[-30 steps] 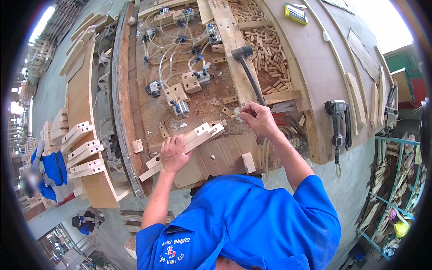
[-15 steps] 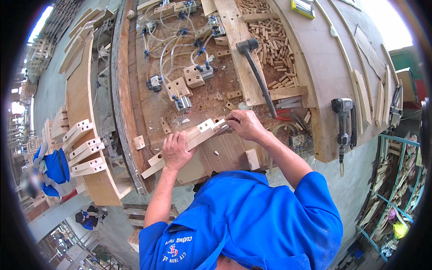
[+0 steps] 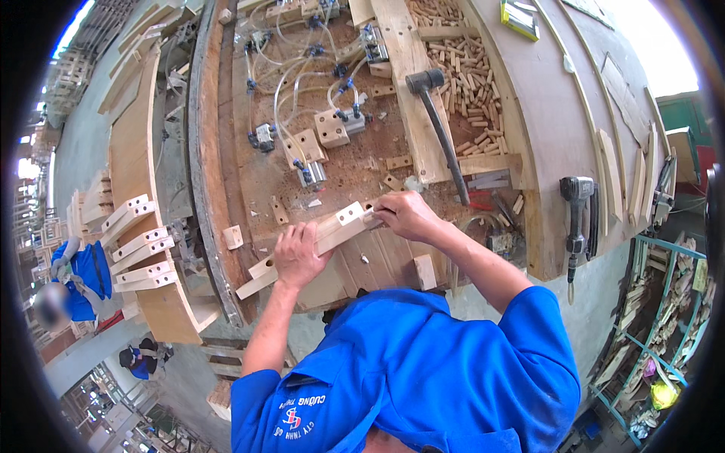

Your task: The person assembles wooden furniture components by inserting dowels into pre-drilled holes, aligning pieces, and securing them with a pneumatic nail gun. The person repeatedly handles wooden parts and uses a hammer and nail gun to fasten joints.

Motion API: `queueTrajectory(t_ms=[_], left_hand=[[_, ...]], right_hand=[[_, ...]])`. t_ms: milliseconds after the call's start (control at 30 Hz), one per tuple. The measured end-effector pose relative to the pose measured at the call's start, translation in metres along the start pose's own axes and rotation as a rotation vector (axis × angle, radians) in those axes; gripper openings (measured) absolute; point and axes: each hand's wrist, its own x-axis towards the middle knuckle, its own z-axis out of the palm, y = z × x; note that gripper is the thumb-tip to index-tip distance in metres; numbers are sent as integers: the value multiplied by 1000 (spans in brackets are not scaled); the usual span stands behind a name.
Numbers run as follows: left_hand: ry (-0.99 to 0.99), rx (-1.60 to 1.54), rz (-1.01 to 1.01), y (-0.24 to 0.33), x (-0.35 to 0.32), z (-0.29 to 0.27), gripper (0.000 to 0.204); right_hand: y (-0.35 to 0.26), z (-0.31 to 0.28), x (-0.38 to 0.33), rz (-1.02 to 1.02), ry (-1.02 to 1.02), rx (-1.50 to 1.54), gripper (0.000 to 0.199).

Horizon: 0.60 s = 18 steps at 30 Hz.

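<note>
My left hand (image 3: 297, 254) is wrapped over a pale wooden block (image 3: 340, 224) with round holes in its end, pressing it onto a longer wooden piece (image 3: 257, 282) with holes beneath. The blocks lie slanted at the bench's near edge, rising to the right. At their right end my right hand (image 3: 411, 216) pinches with fingers closed; what sits between the fingertips is hidden. A mallet (image 3: 440, 136) with a dark head and handle rests beyond the right hand, across a wide board (image 3: 400, 45).
Wooden dowels (image 3: 472, 83) fill a bin at the far right. Clear air hoses (image 3: 287, 83) and small pneumatic cylinders (image 3: 351, 121) cover the bench behind. A nail gun-like black power tool (image 3: 577, 219) hangs at right. Drilled blocks (image 3: 143, 245) lie on a left-hand board; a co-worker (image 3: 79, 279) stands beyond.
My right hand has shifted slightly left and down against the block's end. A small pale piece visible at its fingertips before is now hidden. The left hand stays on the block.
</note>
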Motion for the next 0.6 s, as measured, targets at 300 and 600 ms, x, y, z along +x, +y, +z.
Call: queueTrajectory(t_ms=[300, 600], left_hand=[[267, -353, -92, 41, 26, -35, 77], [341, -682, 68, 116, 56, -107, 75]], right_hand=[[-21, -2, -52, 397, 294, 716, 48], [-137, -29, 5, 31, 591, 727, 59]])
